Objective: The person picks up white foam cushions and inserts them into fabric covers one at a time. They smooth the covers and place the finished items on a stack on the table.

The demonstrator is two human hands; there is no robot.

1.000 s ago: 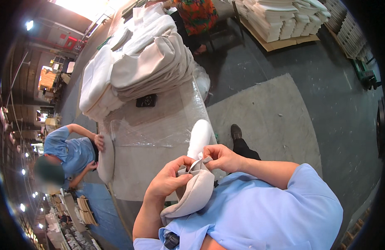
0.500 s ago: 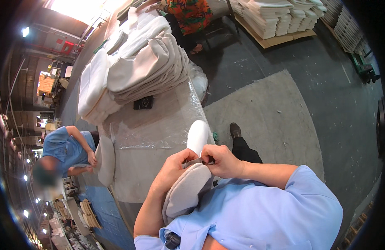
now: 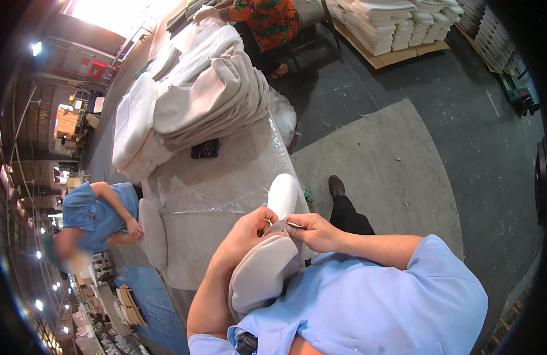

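Pinching fabric by the near right corner of the table [image 3: 193, 248], both hands meet in the head view where a grey cover [image 3: 260, 275] and a white pad [image 3: 282, 194] come together. The left hand [image 3: 250, 232] has the cover's gathered edge between thumb and bent fingers; the right hand [image 3: 316, 231] pinches cloth beside it, thumb against fingertips. The pad juts past the fingers over the table's corner, while the cover bulges on the wearer's side of the table, against the blue shirt [image 3: 368, 296]. The step in hand appears to be working this edge where it meets the pad; how much of the pad lies inside cannot be told. The next move seems to call for a steady hold from the left and small, careful adjustments from the right, without letting the cloth slip. Farther up the table, a grey stack [image 3: 217, 103] rests beside a white stack [image 3: 134, 130], a black case [image 3: 205, 149] near them. At the table's left edge, a co-worker [image 3: 99, 213] handles a pale piece [image 3: 152, 228].
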